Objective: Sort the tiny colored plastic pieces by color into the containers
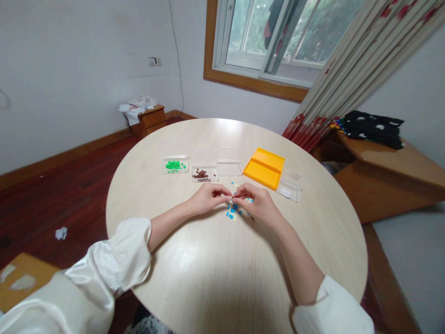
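My left hand (pixel 208 198) and my right hand (pixel 256 203) meet fingertip to fingertip over the middle of the table, both pinched closed. Whatever lies between the fingertips is too small to make out. Just below them are scattered small blue pieces (pixel 231 216), with a few pale yellow ones among them. Beyond my left hand stands a clear box with brown pieces (pixel 200 174). Farther left, another clear box holds bright green pieces (pixel 174 165). A third clear box (pixel 229 169) sits behind my fingers.
An open yellow case (pixel 264 168) lies at the back right of the round table (pixel 208 269), beside a clear container (pixel 289 190). Dark cloth (pixel 373 129) rests on a wooden cabinet at right. Papers (pixel 139 104) top a small cabinet at the back left.
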{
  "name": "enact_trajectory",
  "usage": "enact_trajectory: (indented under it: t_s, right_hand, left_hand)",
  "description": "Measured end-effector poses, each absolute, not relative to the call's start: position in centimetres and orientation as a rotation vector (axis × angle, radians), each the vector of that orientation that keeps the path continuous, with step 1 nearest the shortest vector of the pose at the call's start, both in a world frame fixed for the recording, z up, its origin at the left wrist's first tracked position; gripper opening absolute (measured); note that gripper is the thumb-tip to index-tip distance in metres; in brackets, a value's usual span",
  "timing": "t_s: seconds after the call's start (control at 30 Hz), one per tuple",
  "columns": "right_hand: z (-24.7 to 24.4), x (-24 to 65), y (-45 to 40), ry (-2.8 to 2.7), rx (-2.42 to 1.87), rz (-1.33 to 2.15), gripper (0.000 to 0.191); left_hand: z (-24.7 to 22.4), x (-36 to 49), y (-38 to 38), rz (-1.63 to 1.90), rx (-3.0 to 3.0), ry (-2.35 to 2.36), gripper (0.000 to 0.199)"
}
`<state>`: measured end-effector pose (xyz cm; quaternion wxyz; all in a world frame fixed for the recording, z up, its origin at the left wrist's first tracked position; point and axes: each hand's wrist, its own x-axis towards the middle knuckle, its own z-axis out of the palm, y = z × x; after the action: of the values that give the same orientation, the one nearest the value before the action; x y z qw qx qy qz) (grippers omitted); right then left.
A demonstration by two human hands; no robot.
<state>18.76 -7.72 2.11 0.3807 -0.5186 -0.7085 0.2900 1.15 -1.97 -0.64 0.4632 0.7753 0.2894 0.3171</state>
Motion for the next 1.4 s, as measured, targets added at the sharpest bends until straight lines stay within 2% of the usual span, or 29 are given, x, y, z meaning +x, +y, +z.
enact_trajectory:
  t_s: [0.23,0.47,0.63,0.83,1.1,1.4]
  right_hand:
    - [1.9,18.1,-8.0,-1.918,-1.296,0.575,0.006]
    - [2.7,18.6,-8.0,-1.891,-1.379,0.611,0.008]
    - [3.7,21.6,-8.3,-2.019,-1.6,0.849,0.01]
    - [4.1,23.1,-8.9,-2.115,-1.86,1.054,0.003]
    - [2.7,23.4,-8.4,-2.187,-1.824,0.996,0.012]
    - [3.8,22.7,-9.0,-2.167,-1.675,0.997,0.011]
  left_hand:
    - [-0.9,1.3,-2.1,0.824,1.737,0.699,0.018]
    - [-1.1,1.2,-1.5,0.871,1.743,0.736,0.012]
    - [-1.2,0.3,0.0,1.05,1.852,0.921,0.014]
    - [-1.1,-1.2,2.0,1.194,1.963,1.232,0.014]
    - [-1.3,-1.8,2.9,1.159,2.035,1.403,0.01]
    - [-1.9,-2.0,3.3,1.136,2.07,1.386,0.012]
